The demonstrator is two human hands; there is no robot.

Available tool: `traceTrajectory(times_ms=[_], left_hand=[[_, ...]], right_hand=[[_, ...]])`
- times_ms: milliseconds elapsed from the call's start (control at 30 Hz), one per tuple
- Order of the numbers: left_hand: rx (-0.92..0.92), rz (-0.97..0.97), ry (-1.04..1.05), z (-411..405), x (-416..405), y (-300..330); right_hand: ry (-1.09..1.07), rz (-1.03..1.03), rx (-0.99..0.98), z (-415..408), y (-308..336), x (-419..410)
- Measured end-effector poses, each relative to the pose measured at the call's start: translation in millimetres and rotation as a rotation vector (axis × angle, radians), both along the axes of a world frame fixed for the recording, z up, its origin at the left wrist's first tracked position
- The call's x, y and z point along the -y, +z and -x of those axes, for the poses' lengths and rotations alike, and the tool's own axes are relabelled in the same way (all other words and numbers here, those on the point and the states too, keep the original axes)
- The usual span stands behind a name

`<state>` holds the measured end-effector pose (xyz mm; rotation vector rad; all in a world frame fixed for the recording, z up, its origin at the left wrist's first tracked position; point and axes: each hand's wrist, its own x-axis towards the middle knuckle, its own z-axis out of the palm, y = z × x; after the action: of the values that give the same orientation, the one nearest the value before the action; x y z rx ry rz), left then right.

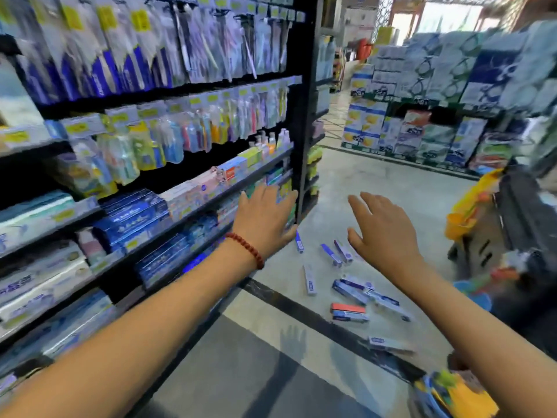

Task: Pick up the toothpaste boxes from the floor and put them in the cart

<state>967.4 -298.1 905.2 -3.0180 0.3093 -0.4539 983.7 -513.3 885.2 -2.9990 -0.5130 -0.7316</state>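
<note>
Several toothpaste boxes (349,291) lie scattered on the shop floor, mostly blue and white, with one red-topped box (348,309) among them and one more box (388,345) nearer to me. My left hand (265,218), a red bead bracelet on its wrist, reaches forward with fingers spread and holds nothing. Stretched out above the boxes, my right hand (382,233) is also spread and empty. The cart (506,224) stands at the right edge, dark with yellow parts, blurred.
A tall shelf unit (150,176) of toothbrushes and toothpaste fills the left side. Stacked tissue packs (422,116) line the far side of the aisle. A black stripe (301,312) crosses the floor. A blurred yellow and blue object (452,393) sits at bottom right.
</note>
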Motion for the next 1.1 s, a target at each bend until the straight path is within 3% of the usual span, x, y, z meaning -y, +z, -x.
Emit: traceTrajectory(times_ms=[600, 933, 1100], left_hand=[[-0.139, 0.039, -0.420, -287.2, 138.2, -63.5], [-0.335, 0.131, -0.570, -395.9, 215.0, -160.2], [-0.395, 0.009, -0.548, -461.7, 270.8, -229.4]], right_hand=[[-0.414, -0.089, -0.174, -176.8, -64.4, 133.9], [-0.463, -0.184, -0.332, -256.3, -171.1, 202.9], [-0.451, -0.211, -0.417, -328.4, -246.6, 252.2]])
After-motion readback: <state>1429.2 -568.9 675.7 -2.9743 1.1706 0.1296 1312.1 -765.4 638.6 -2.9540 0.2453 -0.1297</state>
